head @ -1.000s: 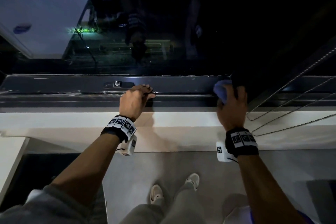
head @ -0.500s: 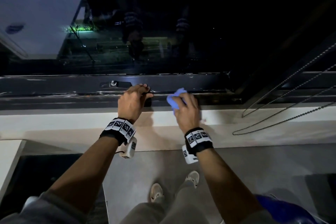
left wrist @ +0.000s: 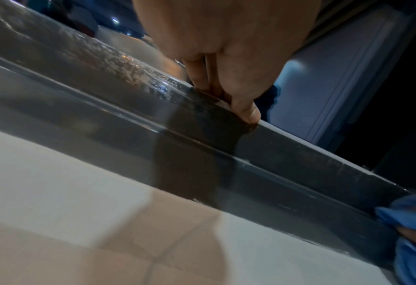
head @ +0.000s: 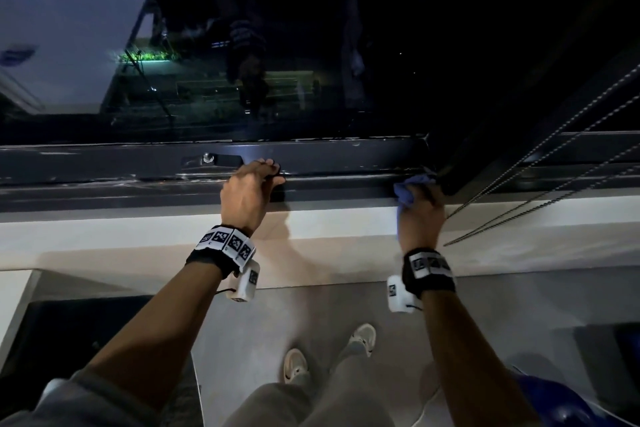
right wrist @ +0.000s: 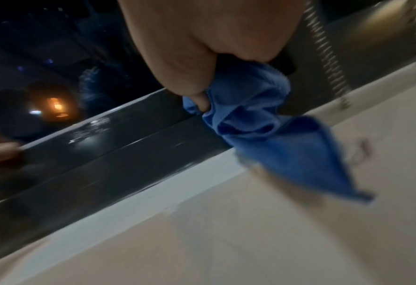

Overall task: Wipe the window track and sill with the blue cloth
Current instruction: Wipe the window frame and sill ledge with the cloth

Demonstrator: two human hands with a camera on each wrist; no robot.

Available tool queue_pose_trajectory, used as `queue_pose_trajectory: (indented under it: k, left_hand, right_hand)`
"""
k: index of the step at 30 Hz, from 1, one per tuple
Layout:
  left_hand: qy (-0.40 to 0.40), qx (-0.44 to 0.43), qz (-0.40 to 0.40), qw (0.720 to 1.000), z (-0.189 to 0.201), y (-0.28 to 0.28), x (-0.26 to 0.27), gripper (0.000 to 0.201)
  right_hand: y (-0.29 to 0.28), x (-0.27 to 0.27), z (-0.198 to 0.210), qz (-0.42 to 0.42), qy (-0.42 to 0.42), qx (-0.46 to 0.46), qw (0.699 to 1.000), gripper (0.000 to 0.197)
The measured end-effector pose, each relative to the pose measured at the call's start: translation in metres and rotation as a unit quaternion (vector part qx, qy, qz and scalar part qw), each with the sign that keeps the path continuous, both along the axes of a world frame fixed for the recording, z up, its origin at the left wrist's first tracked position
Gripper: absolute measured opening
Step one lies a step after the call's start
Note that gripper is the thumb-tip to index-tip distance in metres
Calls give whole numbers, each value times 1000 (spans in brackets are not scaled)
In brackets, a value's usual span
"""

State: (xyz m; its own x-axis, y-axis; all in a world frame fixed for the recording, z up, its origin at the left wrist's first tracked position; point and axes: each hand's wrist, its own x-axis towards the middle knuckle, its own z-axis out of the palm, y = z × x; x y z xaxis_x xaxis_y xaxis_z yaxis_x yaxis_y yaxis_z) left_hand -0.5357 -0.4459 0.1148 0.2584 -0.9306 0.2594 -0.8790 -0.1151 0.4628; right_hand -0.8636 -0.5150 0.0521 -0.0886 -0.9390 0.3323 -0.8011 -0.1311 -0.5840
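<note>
The dark window track (head: 138, 184) runs across the head view above the pale sill (head: 121, 232). My left hand (head: 273, 174) hooks its fingers over the track's raised rail near the middle, and in the left wrist view the left hand (left wrist: 226, 63) has its thumb on the front of the rail (left wrist: 299, 154). My right hand (head: 420, 211) grips the bunched blue cloth (head: 410, 185) and presses it into the track at the right, by the corner of the dark window frame. In the right wrist view the blue cloth (right wrist: 263, 123) hangs from the fist over the track (right wrist: 104, 150) and sill (right wrist: 202, 221).
Beaded blind cords (head: 554, 191) hang slanting over the sill just right of my right hand. Dark glass (head: 311, 45) stands behind the track. A white surface (head: 14, 305) lies at the lower left, and a blue object (head: 554, 406) at the lower right.
My right hand first slid the cloth left along the track towards my left hand, then swept it back right to the frame corner. My left hand kept its hold on the rail.
</note>
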Motion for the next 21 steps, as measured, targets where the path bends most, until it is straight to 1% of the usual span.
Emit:
queue_pose_trajectory:
  k: [2, 3, 4, 5, 7, 9, 10, 11, 12, 13, 14, 15, 16, 17, 18, 20, 21]
  left_hand:
    - [4, 7, 3, 1000, -1, -1, 1, 26]
    - [5, 8, 4, 1000, -1, 0, 1, 27]
    - [8, 8, 4, 1000, -3, -1, 1, 27]
    - [12, 8, 5, 1000, -3, -1, 0, 28]
    - [21, 13, 8, 1000, -3, 0, 0, 29]
    - [28, 18, 5, 999, -1, 0, 4, 30]
    - [28, 20, 1, 999, -2, 0, 6, 31]
    - [27, 24, -1, 999, -1, -1, 7, 32]
    - [24, 27, 2, 999, -1, -1, 7, 32]
    - [20, 28, 8, 999, 0, 0, 5, 32]
    - [15, 27, 12, 999, 0, 1, 2, 31]
    - [13, 24, 14, 1000, 1, 1, -1, 31]
    - [12, 20, 14, 1000, 1, 2, -3, 29]
    - [12, 18, 15, 1000, 2, 3, -5, 28]
    - [12, 19, 19, 1000, 2, 4, -4, 25]
    - [-2, 32, 25, 999, 2, 4, 0, 18]
    - [-11, 40, 27, 999, 2, 4, 2, 17]
  right_hand:
    - [10, 24, -10, -5, 24, 30, 999, 37]
    - [21, 41, -12, 24, 38, 47, 998, 42]
    - [34, 62, -4, 53, 60, 58, 995, 45]
    - [41, 80, -1, 76, 53, 67, 993, 47]
    - [50, 109, 17, 155, 34, 78, 984, 51]
    - [47, 115, 40, 232, 4, 96, 968, 49]
    - [43, 109, 54, 233, -18, 97, 967, 44]
    - [38, 103, 72, 200, -36, 81, 976, 36]
    - [33, 93, 90, 150, -58, 51, 986, 30]
    - [28, 85, 108, 104, -73, 11, 992, 28]
    - [25, 82, 123, 79, -70, -36, 994, 28]
    - [22, 85, 133, 74, -52, -76, 993, 26]
    - [20, 97, 138, 84, -14, -96, 992, 26]
    - [18, 115, 137, 114, 33, -101, 988, 28]
    - [16, 138, 126, 159, 74, -84, 981, 34]
    - [15, 181, 93, 265, 127, -20, 956, 46]
    - [15, 195, 75, 300, 144, 0, 943, 49]
